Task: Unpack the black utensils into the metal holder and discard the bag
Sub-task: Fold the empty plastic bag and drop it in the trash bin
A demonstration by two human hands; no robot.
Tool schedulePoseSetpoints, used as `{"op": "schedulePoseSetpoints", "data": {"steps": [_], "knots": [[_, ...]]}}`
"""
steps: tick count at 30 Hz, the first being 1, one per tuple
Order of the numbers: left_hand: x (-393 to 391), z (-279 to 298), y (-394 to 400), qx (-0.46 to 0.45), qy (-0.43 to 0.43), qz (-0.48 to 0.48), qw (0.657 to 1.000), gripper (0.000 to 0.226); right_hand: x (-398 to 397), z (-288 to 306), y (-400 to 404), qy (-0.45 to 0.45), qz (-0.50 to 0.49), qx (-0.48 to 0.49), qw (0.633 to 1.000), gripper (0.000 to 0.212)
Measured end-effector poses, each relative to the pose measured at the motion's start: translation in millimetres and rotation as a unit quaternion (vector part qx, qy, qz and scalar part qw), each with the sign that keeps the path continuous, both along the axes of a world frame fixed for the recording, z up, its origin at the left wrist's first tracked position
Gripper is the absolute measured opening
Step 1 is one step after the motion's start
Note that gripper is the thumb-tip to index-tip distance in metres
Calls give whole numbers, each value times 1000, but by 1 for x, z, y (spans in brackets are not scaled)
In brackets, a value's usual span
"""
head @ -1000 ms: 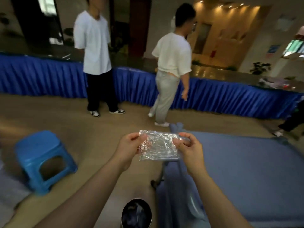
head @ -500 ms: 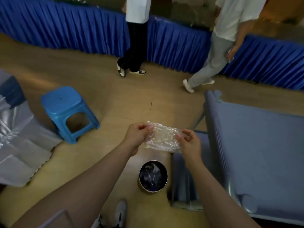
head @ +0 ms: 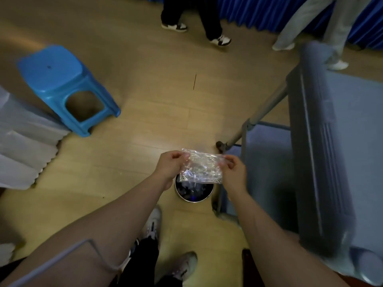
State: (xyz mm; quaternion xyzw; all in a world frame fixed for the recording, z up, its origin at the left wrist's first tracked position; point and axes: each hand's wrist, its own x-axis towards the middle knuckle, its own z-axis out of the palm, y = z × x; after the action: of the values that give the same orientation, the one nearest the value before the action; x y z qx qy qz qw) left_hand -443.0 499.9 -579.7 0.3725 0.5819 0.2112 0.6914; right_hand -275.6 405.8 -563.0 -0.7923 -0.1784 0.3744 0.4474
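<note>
- While both forearms reach forward and down, the left hand (head: 170, 163) pinches the left edge of a clear plastic bag (head: 200, 169), thumb and fingertips closed on the film, other fingers curled.
- Right hand (head: 233, 172) pinches the bag's right edge the same way, thumb and forefinger shut on the upper right corner.
- Bag is crinkled, see-through, stretched flat between the two hands and held in the air; whether anything is inside it cannot be told from the glare.
- Directly below the bag, partly hidden by it, a round metal bin (head: 193, 192) stands on the floor; its dark inside holds crumpled clear wrappers, blurred.
- Bin sits just beside the leg of a metal-framed table (head: 248, 125) covered with a blue-grey cloth (head: 356, 112), to the right.
- Metal holder and black utensils: not seen in this view.
- Wearer's own shoes (head: 152, 222) show on the wooden floor (head: 145, 112) just short of the bin.
- Further left, a blue plastic stool (head: 62, 81) stands upright, well apart from the bin; pale sheeting (head: 22, 146) lies at the left edge.
- Far side: legs of two standing people, one in black trousers (head: 209, 19), one in light grey trousers (head: 298, 19), in front of a pleated blue table skirt (head: 255, 11).
</note>
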Motion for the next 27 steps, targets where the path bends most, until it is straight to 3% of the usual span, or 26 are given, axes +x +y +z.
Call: {"op": "schedulePoseSetpoints", "data": {"steps": [6,14,17,21,25,27], "knots": [[-9,-75,-7,-31,12,15,999,1,-1,-67,1,-12,35,-64,997,16],[-17,-174,-10,-72,51,11,996,19,-4,-170,4,-17,38,-90,995,9],[-18,-214,-7,-56,95,-16,994,25,-5,-208,7,-9,37,-109,993,15],[-15,-264,-8,5,171,-59,984,9,-4,-261,7,2,32,-134,990,8],[-8,-309,-13,55,233,-99,966,3,-3,-307,1,2,37,-157,987,42],[-1,-326,-14,86,259,-130,953,4,-4,-320,-2,-59,54,-162,983,57]]}}
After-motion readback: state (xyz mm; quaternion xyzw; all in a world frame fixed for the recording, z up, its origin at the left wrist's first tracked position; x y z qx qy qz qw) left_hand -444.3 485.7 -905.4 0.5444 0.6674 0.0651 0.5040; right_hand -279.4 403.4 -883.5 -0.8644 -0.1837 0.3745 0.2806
